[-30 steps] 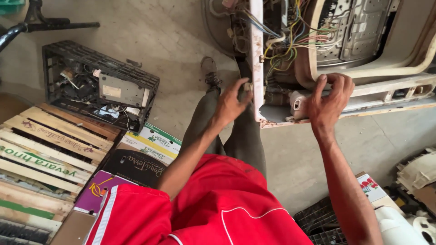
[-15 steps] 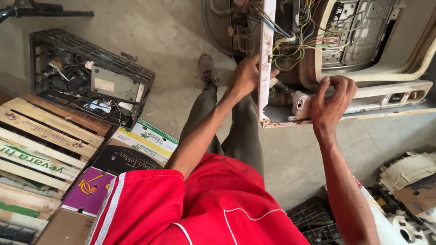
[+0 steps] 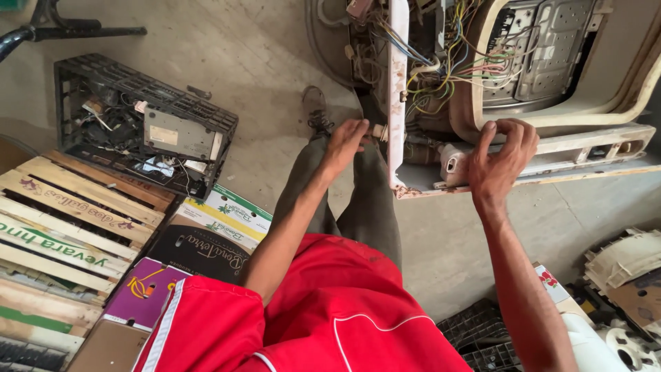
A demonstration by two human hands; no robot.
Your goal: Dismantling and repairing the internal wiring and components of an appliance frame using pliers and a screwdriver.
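My left hand (image 3: 346, 140) is pressed against the outer face of the white side panel (image 3: 396, 103) of the opened appliance (image 3: 571, 148). Its fingers curl around something small at the panel's edge, but I cannot make out what that piece is, nor whether the hand truly grips it or only pushes on it. My right hand (image 3: 505, 162) is clenched over the front lip of the cream plastic housing (image 3: 482, 83). The fingers hook over the top of the rim and the thumb sits just beside a small whitish plastic fitting (image 3: 452, 163) at the panel's foot.

The appliance lies tipped open on the concrete floor (image 3: 261, 55) straight ahead of me. The white panel stands upright on edge between my two hands. Behind it I see a tangle of coloured wires (image 3: 441, 62), and further right a perforated metal plate (image 3: 544, 55) inside the cream shell.

Below my arms are grey trousers (image 3: 358, 207), one shoe (image 3: 315, 110) on the floor near the left hand, and a red shirt (image 3: 330, 310) filling the lower frame.

Well off to the left sits a black plastic crate (image 3: 144, 131) holding scrap parts and a grey metal box. Nearer me lie wooden slat boxes (image 3: 62, 227) and flattened cardboard cartons (image 3: 206, 241). At lower right, broken white plastic pieces (image 3: 626, 262) rest on the floor.
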